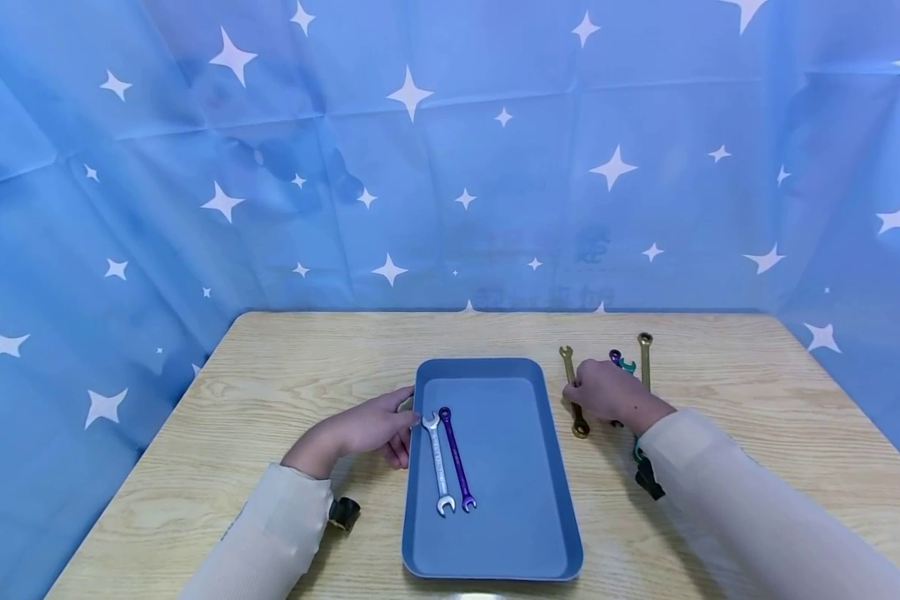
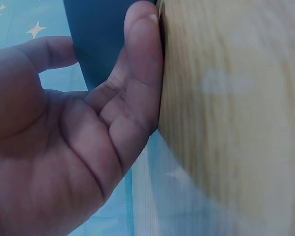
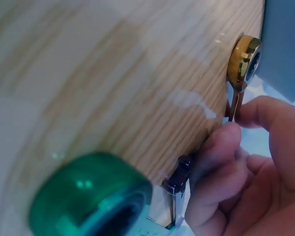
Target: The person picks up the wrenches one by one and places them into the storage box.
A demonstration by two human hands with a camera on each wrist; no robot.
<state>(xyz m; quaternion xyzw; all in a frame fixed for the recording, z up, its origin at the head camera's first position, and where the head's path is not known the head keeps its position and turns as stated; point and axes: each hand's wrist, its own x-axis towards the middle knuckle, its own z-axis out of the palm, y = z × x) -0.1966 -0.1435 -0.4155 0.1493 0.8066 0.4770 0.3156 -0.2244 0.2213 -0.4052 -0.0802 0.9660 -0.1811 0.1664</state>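
Right hand (image 1: 611, 393) pinches a gold wrench (image 1: 567, 365) beside the blue tray (image 1: 510, 475)

The gold wrench is at the desk (image 1: 292, 358), just right of the tray's right wall, its length running away from the person. It is glossy and slim, with a forked open end at the far tip and a round ring at the near one. Close up, the ring shines amber round a dark centre. The right thumb and fingers pinch its shank; whether it is lifted, I cannot tell.

The left hand (image 1: 360, 429) touches the tray's left wall, thumb up and the other fingers bent against the outside; whether they grip it, I cannot tell.

Inside the tray, toward its left side, a silver wrench (image 1: 438, 464) and a purple wrench (image 1: 456, 458) lie side by side, the silver one forked at both ends.

Partly hidden by the right hand and forearm are a dark purple wrench (image 1: 615, 357), a green wrench (image 1: 628, 366) and, farthest right, a brass-toned wrench (image 1: 646, 365), ring end away.
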